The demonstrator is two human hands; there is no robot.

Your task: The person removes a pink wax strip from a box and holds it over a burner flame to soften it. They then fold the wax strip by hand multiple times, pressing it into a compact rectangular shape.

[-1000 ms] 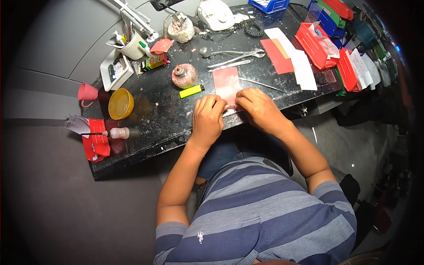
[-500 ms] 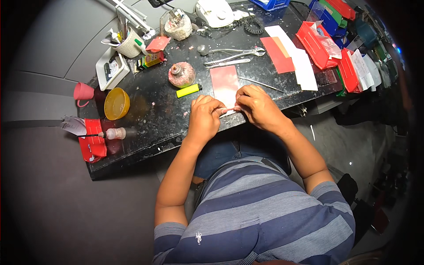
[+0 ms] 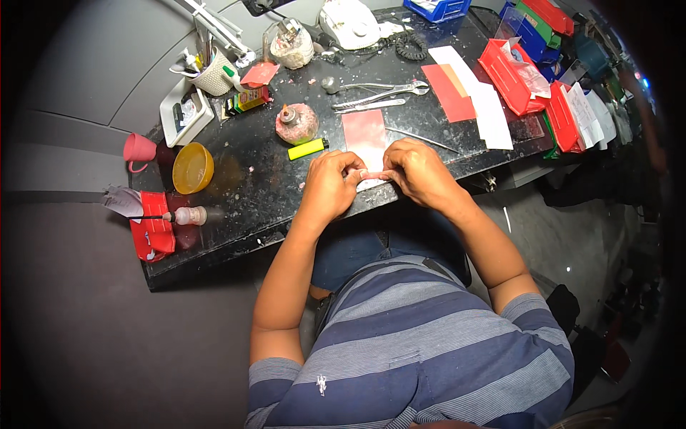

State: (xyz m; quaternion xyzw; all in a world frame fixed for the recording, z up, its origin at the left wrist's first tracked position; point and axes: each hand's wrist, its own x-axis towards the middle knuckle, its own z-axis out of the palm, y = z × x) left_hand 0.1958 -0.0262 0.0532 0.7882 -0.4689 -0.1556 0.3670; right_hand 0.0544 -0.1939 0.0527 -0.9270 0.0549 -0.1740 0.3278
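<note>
A pink wax sheet (image 3: pixel 365 132) lies lengthwise at the near edge of the black workbench, its near end curled into a narrow roll. My left hand (image 3: pixel 334 182) pinches the left end of that roll between thumb and fingers. At the other end, my right hand (image 3: pixel 416 171) grips it the same way, its fingers bent. Just beyond my left hand is a yellow-green lighter (image 3: pixel 307 149). Behind the lighter stands a round, wax-stained spirit burner (image 3: pixel 296 125) with an orange tip at its neck.
Long-handled pliers (image 3: pixel 382 91) and a thin metal rod (image 3: pixel 423 139) lie beyond the sheet. More red sheets (image 3: pixel 449 93) and white paper strips (image 3: pixel 489 107) are to the right, near red bins (image 3: pixel 513 77). A yellow bowl (image 3: pixel 193 169) and pink cup (image 3: pixel 138 149) stand left.
The near end of the sheet is turned over a little more between my fingers, and the roll shows more plainly. An orange tip now shows at the burner's neck. The view has shifted slightly.
</note>
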